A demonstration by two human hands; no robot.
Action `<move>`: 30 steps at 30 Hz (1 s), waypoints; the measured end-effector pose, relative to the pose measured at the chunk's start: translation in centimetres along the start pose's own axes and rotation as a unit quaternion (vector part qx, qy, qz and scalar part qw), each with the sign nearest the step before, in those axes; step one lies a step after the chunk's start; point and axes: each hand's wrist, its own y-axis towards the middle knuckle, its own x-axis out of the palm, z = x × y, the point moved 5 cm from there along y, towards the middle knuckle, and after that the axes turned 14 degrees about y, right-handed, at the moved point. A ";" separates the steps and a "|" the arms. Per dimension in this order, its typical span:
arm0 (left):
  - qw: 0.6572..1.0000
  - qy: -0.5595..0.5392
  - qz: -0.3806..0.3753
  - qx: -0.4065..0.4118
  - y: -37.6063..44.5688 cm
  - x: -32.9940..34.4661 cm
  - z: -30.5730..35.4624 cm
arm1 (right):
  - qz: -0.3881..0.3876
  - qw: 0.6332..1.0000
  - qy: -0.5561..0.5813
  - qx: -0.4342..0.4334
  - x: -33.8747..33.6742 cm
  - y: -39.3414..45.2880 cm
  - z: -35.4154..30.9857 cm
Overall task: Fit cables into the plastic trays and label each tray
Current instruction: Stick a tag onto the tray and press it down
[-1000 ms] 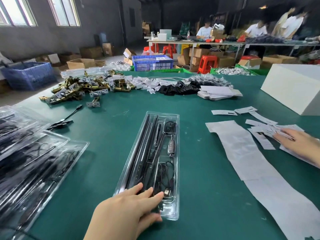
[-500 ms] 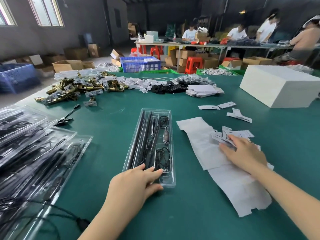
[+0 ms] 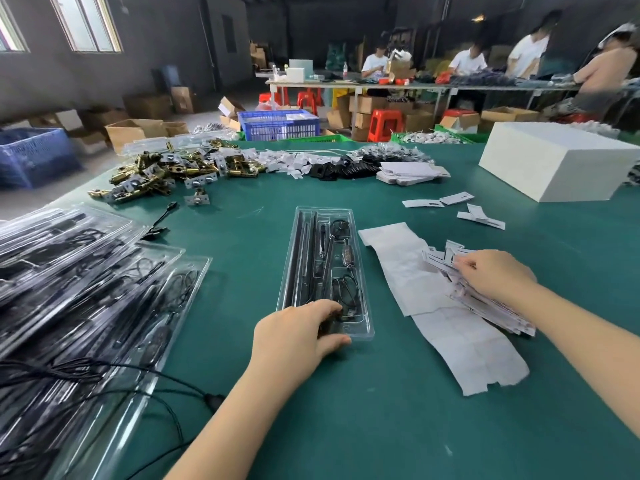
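Observation:
A clear plastic tray [image 3: 360, 244] lies lengthwise on the green table [image 3: 381, 427], holding black rods and coiled black cables [image 3: 346, 292]. My left hand [image 3: 298, 337] grips the tray's near end, thumb along the front rim and fingers curled over the top. To the right, my right hand [image 3: 491, 275] rests on a loose pile of white labels [image 3: 446, 263], its fingertips pinching at them. Under the pile lies a long strip of white backing paper [image 3: 460, 344].
Stacked filled trays [image 3: 86, 299] and loose black cable [image 3: 138, 372] crowd the left side. Brass latch parts [image 3: 162, 174], white tags, black pieces and flat cards line the far edge. A white box [image 3: 554, 161] stands far right. People work at a table behind.
My right hand drew in from the right edge with the label pile, nearer the tray. My left hand stays on the tray's near end. The view tilted down.

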 end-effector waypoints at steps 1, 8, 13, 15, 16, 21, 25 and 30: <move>1.000 -0.009 -0.002 -0.001 0.0 0.1 -0.1 | 0.020 1.000 0.004 -0.009 -0.2 -0.3 -0.2; 1.000 -0.019 0.009 -0.005 0.1 0.5 -0.3 | 0.191 0.890 0.412 -0.053 -2.7 -3.8 -3.5; 0.998 0.036 0.054 0.013 0.0 0.4 0.7 | 0.072 0.672 0.735 0.047 0.9 -6.2 -7.8; 0.995 0.061 0.082 0.011 0.1 0.4 1.5 | 0.077 0.670 0.736 0.055 2.5 -6.9 -8.9; 0.991 0.074 0.109 0.015 0.0 0.3 1.8 | 0.072 0.659 0.745 0.071 3.6 -7.1 -9.2; 0.969 0.133 0.204 0.043 -0.2 0.0 2.5 | 0.093 0.547 0.822 0.129 7.5 -7.8 -8.9; 0.964 0.166 0.202 0.051 0.0 0.0 3.0 | 0.088 0.586 0.801 0.079 7.7 -7.0 -8.5; 0.957 0.212 0.187 0.063 0.1 -0.1 3.7 | 0.104 0.760 0.639 0.055 8.4 -7.1 -8.1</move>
